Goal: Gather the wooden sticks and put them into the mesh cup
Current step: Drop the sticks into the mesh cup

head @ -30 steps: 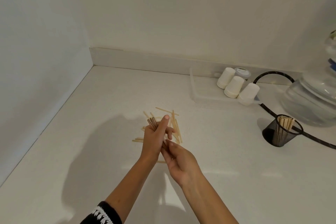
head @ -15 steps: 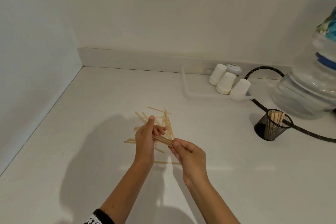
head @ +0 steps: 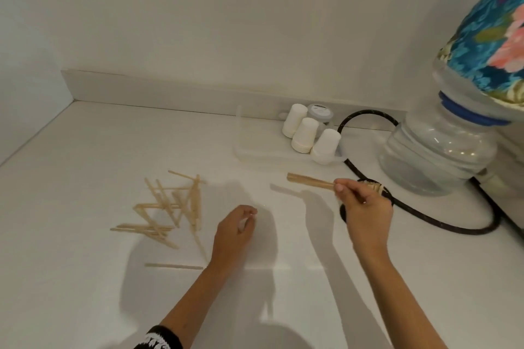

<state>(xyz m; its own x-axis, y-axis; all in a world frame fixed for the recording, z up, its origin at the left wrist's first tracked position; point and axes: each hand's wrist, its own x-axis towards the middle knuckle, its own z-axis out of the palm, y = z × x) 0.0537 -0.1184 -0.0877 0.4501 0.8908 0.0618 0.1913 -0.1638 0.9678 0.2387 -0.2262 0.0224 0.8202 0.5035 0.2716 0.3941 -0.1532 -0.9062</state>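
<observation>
Several wooden sticks form a bundle (head: 310, 181) in the right hand (head: 365, 211), its long axis lying nearly level and running left to right, with the free ends pointing left and slightly away over the white counter (head: 85, 164). The right hand's fingers and thumb are curled round the bundle's right end, and the hand hangs over the mesh cup (head: 388, 195), which it mostly hides; only a dark rim and a few stick tips inside show past the knuckles. The right forearm reaches forward from the lower right. The left hand (head: 234, 231) hovers low between the two groups, fingers loosely curled, thumb near the fingertips, holding nothing. Left of it, the loose sticks (head: 170, 207) lie scattered flat on the counter, crossing one another at many angles, with one stick (head: 173, 265) apart and nearly level, nearest the person.
</observation>
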